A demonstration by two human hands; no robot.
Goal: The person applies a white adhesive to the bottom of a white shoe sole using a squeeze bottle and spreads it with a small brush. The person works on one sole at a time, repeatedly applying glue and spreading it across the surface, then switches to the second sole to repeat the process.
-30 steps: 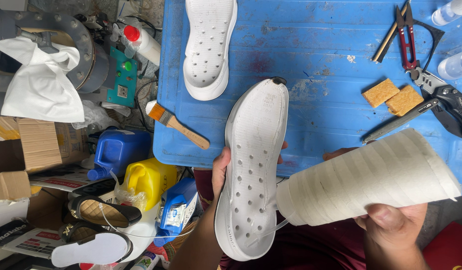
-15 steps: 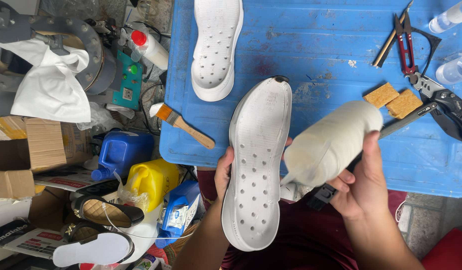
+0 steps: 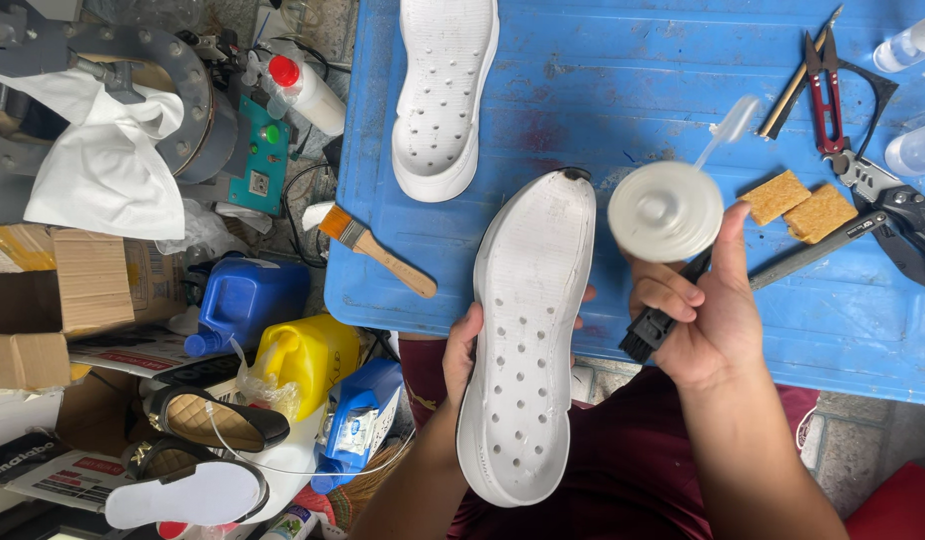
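- Over at the far left of the frame, a white cloth (image 3: 108, 165) hangs on a grey round machine (image 3: 198, 95), with cardboard boxes (image 3: 58, 300) below it.
- Lower left, a blue jug (image 3: 238, 300) and a yellow jug (image 3: 308, 355) stand beside a dark sandal (image 3: 218, 420).
- Left of centre, a wooden paintbrush (image 3: 378, 250) lies over the edge of the blue table (image 3: 623, 90).
- At the top centre, a second white sole (image 3: 445, 90) rests flat on the table.
- At the centre, the left hand (image 3: 465, 345) grips a white shoe sole (image 3: 528, 335) from behind, fingers wrapped round its edges; the sole stands up from the lap with its holed side to the camera and its tip over the table's near edge.
- Just right of it, the right hand (image 3: 708, 320) is closed around a white cone-shaped spool (image 3: 666, 212) and a black brush (image 3: 653, 330), thumb raised along the spool.
- Right of that, two tan sponges (image 3: 798, 205) lie on the table.
- At the upper right, red-handled snips (image 3: 828, 95) and black pliers (image 3: 908, 215) lie near the table's edge.
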